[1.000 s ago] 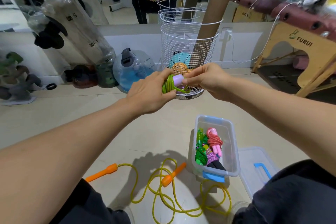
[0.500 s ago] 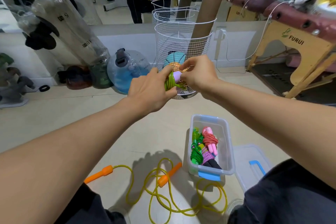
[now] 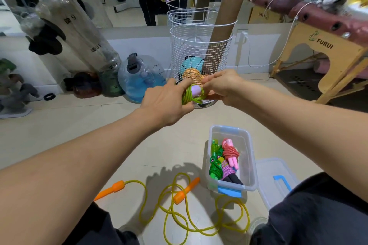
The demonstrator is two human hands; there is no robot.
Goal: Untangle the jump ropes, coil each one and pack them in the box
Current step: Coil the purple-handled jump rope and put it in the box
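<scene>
I hold a coiled green jump rope with a lilac handle up in front of me. My left hand grips the coil from the left. My right hand pinches the rope at the handle from the right. Below, a clear plastic box on the floor holds several coiled ropes: green, red with pink handles, purple. A yellow rope with orange handles lies loose and tangled on the floor between my knees.
The box's clear lid with a blue handle lies right of the box. A white wire basket with balls and cardboard tubes stands behind my hands. A blue water jug and a wooden bench flank it.
Both hands stay on the green coil at about the same height. My right hand's fingers have shifted over the lilac handle, working the rope around it.
</scene>
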